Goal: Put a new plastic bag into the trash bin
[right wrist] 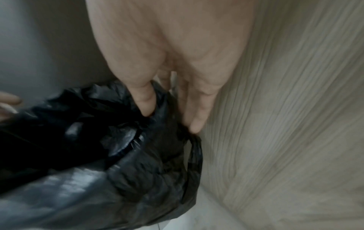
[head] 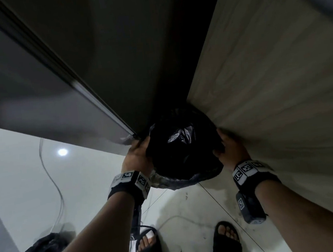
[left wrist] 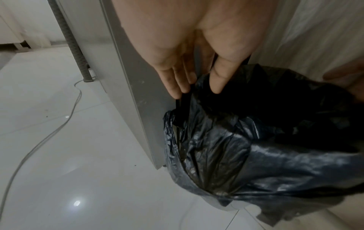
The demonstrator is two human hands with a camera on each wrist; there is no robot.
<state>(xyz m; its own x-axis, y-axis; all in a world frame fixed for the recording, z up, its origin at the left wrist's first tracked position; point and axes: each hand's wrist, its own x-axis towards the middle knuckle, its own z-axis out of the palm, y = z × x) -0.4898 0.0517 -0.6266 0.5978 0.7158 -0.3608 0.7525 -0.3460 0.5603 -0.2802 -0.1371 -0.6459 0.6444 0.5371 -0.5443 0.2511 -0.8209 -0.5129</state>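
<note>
A: Where is the plastic bag (head: 184,150) now?

B: At the lower centre of the head view, black and crinkled, draped over the mouth of the trash bin (head: 158,180), which is wedged between a grey cabinet (head: 60,91) at the left of the frame and a wood-grain panel (head: 278,74) at the right. The bin itself is almost wholly covered; only a strip of wall shows under the folded film.

A: And each grip?

B: The left hand (head: 137,155) has its thumb inside the opening and its fingers (left wrist: 177,87) down the outside, pinching the edge of the bag. The right hand (head: 231,147) does the same on the far side, thumb in, fingers (right wrist: 197,118) against the panel.

A: What could go wrong?

B: I'd judge the tight gap the main trouble: knuckles may scrape the panel, and thin film pulled hard over the rim could tear. If one side is tugged lower, the other may slip off and fall inside. A cable (left wrist: 49,133) trails on the floor at the left, near the feet.

A: Any writing?

B: None readable. The wrist bands (head: 247,171) carry only black-and-white square markers.
</note>
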